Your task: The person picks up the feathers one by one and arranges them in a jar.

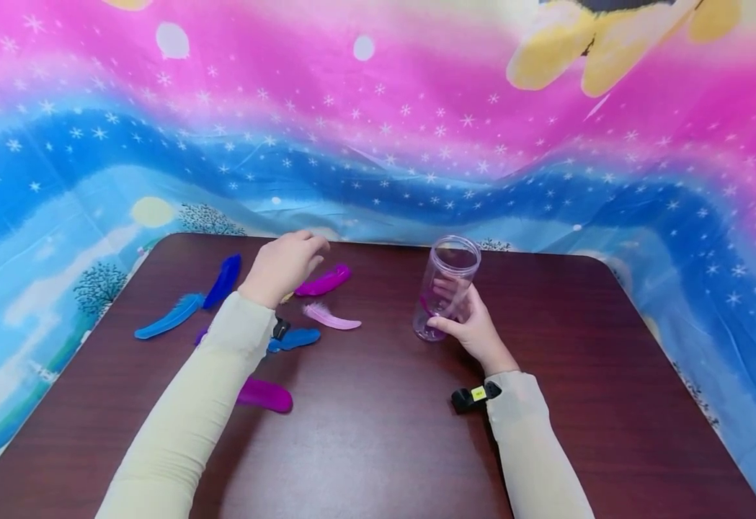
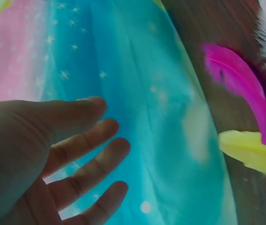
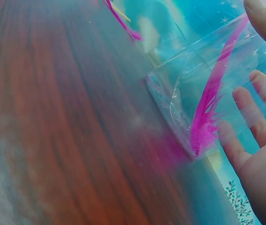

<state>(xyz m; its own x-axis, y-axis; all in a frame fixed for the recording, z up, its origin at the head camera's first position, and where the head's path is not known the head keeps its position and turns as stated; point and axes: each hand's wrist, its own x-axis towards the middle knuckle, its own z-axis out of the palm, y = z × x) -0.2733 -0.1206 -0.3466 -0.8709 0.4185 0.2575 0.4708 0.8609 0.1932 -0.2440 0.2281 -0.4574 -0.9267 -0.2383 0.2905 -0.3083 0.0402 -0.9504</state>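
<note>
My right hand (image 1: 471, 328) holds a clear plastic jar (image 1: 454, 256) that stands upright on the table, thumb in front and fingers behind. The jar has no lid on it. Inside leans a magenta feather (image 3: 212, 86), its fluffy end at the bottom. Over the table's back left my left hand (image 1: 287, 263) is raised, its fingers loosely spread with nothing in them. Nearest to it lie a magenta feather (image 1: 324, 281) and a yellow feather (image 2: 250, 147). The yellow one is mostly hidden behind the hand in the head view.
Around the left arm lie a dark blue feather (image 1: 223, 281), a light blue feather (image 1: 171, 317), a pale pink feather (image 1: 332, 317), another blue feather (image 1: 296, 339) and a wide magenta feather (image 1: 267, 396). A printed cloth (image 1: 352, 144) hangs behind the brown table (image 1: 365, 432).
</note>
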